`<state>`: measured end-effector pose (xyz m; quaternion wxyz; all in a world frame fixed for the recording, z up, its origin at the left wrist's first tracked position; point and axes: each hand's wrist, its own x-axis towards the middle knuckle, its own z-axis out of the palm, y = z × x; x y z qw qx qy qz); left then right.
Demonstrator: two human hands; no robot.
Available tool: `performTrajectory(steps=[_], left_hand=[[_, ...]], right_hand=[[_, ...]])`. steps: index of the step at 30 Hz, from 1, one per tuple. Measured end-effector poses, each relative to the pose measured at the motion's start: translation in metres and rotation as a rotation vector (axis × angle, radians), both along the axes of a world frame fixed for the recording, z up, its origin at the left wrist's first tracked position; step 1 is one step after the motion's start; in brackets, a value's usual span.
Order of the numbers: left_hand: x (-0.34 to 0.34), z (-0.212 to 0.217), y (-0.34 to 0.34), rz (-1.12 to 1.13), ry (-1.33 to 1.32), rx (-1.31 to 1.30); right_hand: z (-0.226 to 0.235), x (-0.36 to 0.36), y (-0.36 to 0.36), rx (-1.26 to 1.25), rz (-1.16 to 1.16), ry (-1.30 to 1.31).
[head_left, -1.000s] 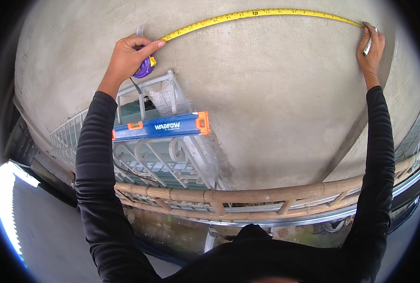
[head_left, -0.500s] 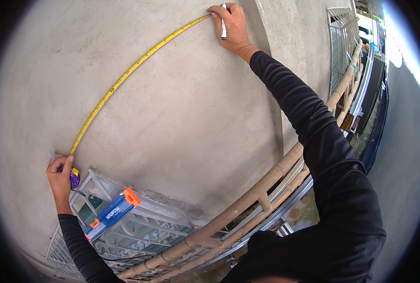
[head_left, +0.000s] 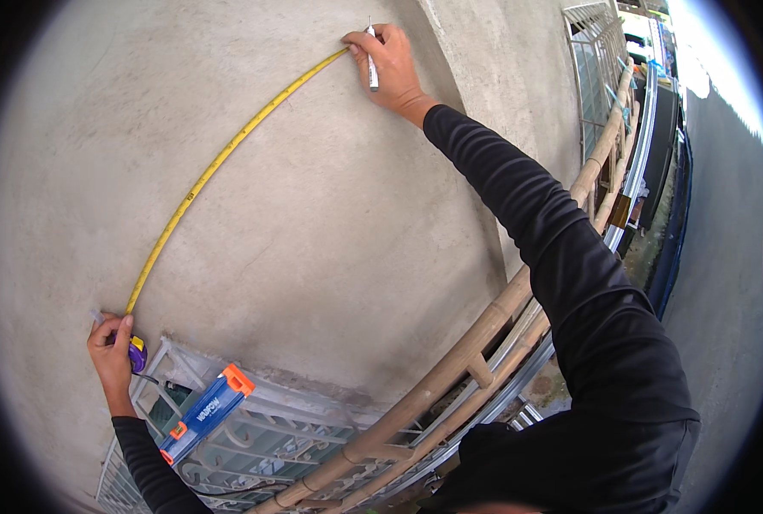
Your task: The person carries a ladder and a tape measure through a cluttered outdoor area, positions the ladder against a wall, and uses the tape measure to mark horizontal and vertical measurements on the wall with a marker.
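Observation:
Across a grey plastered wall point(head_left: 313, 214) the yellow blade of a tape measure point(head_left: 191, 195) runs in what looks like a curve. My left hand point(head_left: 109, 355), at the lower left, is closed round its purple and yellow case point(head_left: 138, 353); a small pale tip sticks out beyond the fingers. Higher up, my right hand point(head_left: 396, 75) pinches the far end of the blade between thumb and forefinger. A white marker pen point(head_left: 373, 73) with a dark end is held upright in that same hand. The palm side of both hands is hidden.
Near my left forearm, a blue spirit level point(head_left: 206, 415) with orange ends rests on a grey window grille point(head_left: 270, 437). Bamboo poles point(head_left: 450, 368) form a rail between me and the wall. A second window grille point(head_left: 594, 64) and metal profiles point(head_left: 643, 146) are at the upper right.
The whole view has shifted, so hands, tape and wall sit lower, with the right hand further left in the picture. Both hands keep their hold on the tape measure.

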<state>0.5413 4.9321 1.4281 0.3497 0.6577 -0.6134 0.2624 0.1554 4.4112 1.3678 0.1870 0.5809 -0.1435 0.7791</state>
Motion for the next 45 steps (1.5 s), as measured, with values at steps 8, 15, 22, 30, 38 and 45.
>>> performTrajectory(steps=[8,15,22,30,38,45], left_hand=[[-0.007,0.001,-0.002,0.037,0.045,-0.007],[-0.013,0.002,-0.003,0.045,0.151,-0.033],[-0.019,0.003,-0.002,0.163,0.083,0.013],[-0.023,-0.001,-0.002,0.262,0.032,-0.010],[-0.024,-0.003,-0.001,0.326,-0.042,-0.071],[-0.020,-0.006,0.000,0.277,-0.013,-0.068]], right_hand=[[0.002,-0.003,0.007,0.000,-0.045,0.006],[0.002,-0.001,0.008,0.005,0.018,-0.036],[0.006,-0.006,-0.014,-0.139,-0.173,0.077],[0.004,-0.013,-0.041,-0.062,-0.280,0.157],[0.013,-0.019,-0.085,-0.212,-0.240,0.179],[0.012,-0.020,-0.088,-0.145,-0.296,0.200]])
